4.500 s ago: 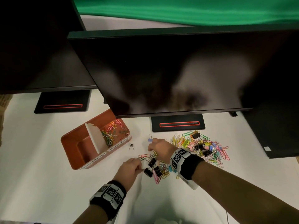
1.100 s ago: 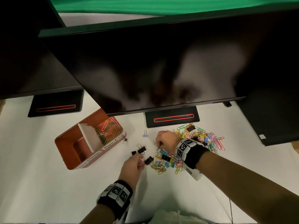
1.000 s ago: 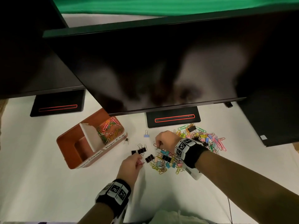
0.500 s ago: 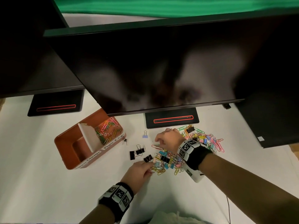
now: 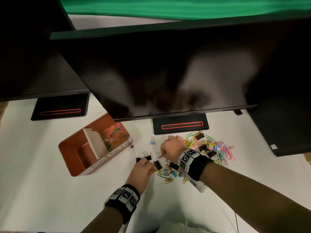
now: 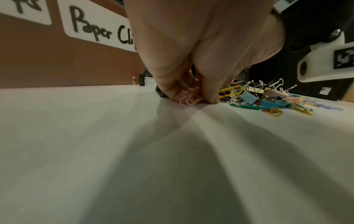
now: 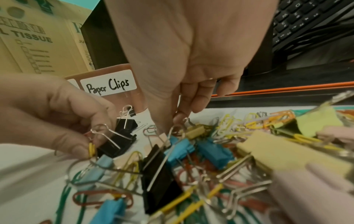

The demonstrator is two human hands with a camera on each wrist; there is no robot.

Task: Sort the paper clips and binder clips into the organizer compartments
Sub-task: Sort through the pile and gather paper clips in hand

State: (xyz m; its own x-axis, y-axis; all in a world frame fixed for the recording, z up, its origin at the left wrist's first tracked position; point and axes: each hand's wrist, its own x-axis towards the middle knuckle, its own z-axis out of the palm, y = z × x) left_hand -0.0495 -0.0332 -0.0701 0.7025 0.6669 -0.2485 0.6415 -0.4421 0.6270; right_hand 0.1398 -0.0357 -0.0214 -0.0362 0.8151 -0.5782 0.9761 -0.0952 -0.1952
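You are wearing a black wristband (image 5: 123, 197) ringed with white tiles bearing black square codes on your left wrist, a matching band (image 5: 193, 161) on your right, and a ring (image 5: 172, 136).
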